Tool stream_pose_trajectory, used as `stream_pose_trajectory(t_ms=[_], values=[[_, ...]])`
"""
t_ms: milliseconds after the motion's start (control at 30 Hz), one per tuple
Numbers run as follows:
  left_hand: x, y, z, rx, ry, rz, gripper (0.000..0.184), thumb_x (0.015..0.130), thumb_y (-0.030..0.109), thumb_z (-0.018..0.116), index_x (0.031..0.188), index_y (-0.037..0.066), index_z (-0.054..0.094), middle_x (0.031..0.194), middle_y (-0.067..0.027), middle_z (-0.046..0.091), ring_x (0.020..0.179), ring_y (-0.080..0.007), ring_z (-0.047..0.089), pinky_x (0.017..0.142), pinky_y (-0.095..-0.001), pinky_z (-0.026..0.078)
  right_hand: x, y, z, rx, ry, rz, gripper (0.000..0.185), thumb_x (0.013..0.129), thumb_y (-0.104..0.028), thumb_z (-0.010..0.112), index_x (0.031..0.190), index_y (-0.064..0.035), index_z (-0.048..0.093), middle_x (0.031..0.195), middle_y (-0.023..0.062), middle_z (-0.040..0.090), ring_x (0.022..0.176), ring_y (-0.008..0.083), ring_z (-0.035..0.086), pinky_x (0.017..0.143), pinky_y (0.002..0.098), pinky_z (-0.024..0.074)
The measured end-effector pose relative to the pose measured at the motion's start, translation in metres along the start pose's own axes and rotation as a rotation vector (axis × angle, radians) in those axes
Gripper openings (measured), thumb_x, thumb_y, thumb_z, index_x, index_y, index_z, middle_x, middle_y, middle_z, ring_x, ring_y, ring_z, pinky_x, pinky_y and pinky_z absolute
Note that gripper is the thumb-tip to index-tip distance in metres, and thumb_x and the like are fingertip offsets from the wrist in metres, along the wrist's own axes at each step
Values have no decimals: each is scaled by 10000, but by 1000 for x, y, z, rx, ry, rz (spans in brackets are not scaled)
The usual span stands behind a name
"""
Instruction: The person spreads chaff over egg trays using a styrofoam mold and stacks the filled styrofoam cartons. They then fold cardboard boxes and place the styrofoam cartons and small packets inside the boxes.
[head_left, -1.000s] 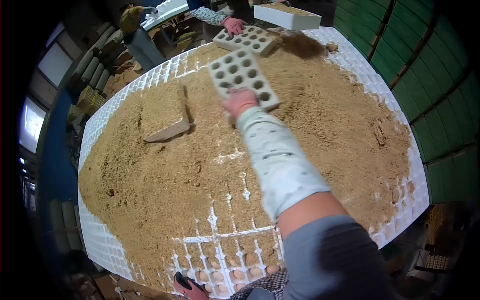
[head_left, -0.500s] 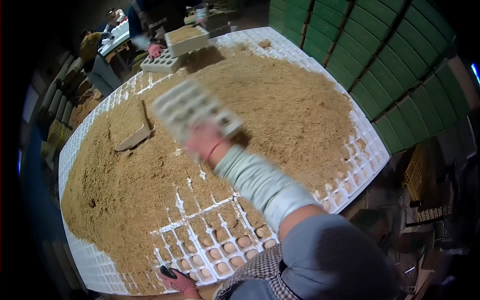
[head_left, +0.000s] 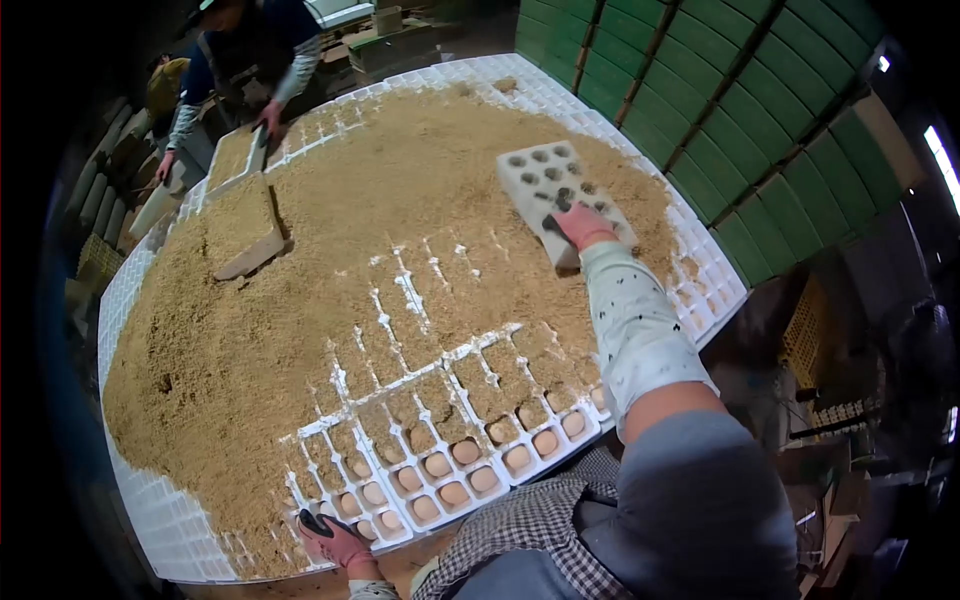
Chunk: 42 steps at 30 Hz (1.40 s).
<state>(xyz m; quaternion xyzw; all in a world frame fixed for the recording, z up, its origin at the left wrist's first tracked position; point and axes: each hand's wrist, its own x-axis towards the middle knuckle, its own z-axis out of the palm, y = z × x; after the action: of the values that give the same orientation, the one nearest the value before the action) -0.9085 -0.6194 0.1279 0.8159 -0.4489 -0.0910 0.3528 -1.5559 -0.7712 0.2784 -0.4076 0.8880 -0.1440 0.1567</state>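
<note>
My right hand [head_left: 582, 224], in a pink glove with dark fingertips, grips a whitish foam block [head_left: 545, 180] with rows of round holes. The block is tilted over the brown, grainy husk-like material [head_left: 430, 150] on the right side of the table. At the near edge, my left hand [head_left: 335, 542], gloved the same way, rests with fingers stretched over the rim of a white egg tray [head_left: 405, 535]. Eggs [head_left: 453, 493] sit in the tray cells beside it. Farther in, the husk covers most of the white cell dividers [head_left: 400, 385].
A co-worker [head_left: 250, 60] across the table has gloved hands at a husk-filled box [head_left: 232, 158]. A board-like piece [head_left: 250, 255] lies on the husk at left. Green boxes [head_left: 740, 120] are stacked along the right; yellow crates [head_left: 803, 320] stand beyond the near-right corner.
My right hand has carried the foam block rightward across the husk, and more dividers show in the middle. My left hand stays at the near edge. The co-worker has shifted left.
</note>
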Motion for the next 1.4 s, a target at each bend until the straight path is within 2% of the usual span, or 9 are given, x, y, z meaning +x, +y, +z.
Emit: stream_pose_trajectory(t_ms=[67,100,267,333,800,967,1100,1333,1400], values=[[6,-24,6,-34,0,67,445,892,81,519,1297,-31,374,1272,-193,468,1151,-299,485,975,-358,396,-13,-9,-12,53,10,91,570,732,-513,574,1149,-125,596,1134,199,597,1065,343,564,903,399,442],[2,-14,2,52,15,87,420,896,97,514,1276,-39,396,1260,-203,475,1138,-310,489,967,-366,397,-30,-8,8,-264,167,-394,449,764,-503,559,1026,-146,632,1003,197,629,965,358,596,855,408,455],[6,-4,-4,317,66,138,503,888,227,535,1331,19,417,1221,-208,544,1069,-364,546,918,-409,423,-226,-44,71,-209,153,-1100,514,758,-482,517,1132,-141,606,1092,103,614,1110,225,522,913,391,376],[18,-26,3,-57,-49,143,467,912,197,505,1301,-40,402,1264,-227,494,1093,-373,521,955,-404,396,-240,-3,54,-352,-342,-874,638,729,-521,543,1256,-162,539,1219,101,562,1184,221,475,938,397,328],[-268,174,53,190,18,-77,402,946,277,478,1264,31,475,1261,-194,472,1131,-347,450,955,-450,335,-37,302,-102,-529,-12,-577,712,632,-559,691,1249,-235,545,1286,133,412,1182,318,360,1014,474,225],[-279,217,88,861,-313,-116,467,956,303,453,1345,57,376,1408,-255,294,1303,-388,276,1077,-457,242,166,239,-75,-346,110,-654,724,683,-504,653,1319,-220,457,1326,130,415,1205,317,376,1020,467,232],[-276,184,131,240,318,-430,595,912,346,540,1337,-21,342,1397,-245,305,1267,-370,327,1034,-452,303,301,174,-93,-444,122,-616,741,676,-467,659,1325,-179,444,1287,98,463,1148,293,457,947,451,316],[-283,197,126,220,216,-417,625,925,304,528,1412,26,251,1445,-203,229,1261,-354,335,1005,-454,345,391,87,-68,-500,286,-167,805,717,-435,653,1394,-141,331,1214,87,518,1150,298,472,945,477,323],[-287,159,133,400,282,-469,615,933,283,504,1411,6,235,1446,-228,232,1309,-359,273,1074,-425,271,422,72,-47,-322,300,-463,780,711,-420,642,1384,-146,359,1218,113,536,1127,276,509,935,446,372]])
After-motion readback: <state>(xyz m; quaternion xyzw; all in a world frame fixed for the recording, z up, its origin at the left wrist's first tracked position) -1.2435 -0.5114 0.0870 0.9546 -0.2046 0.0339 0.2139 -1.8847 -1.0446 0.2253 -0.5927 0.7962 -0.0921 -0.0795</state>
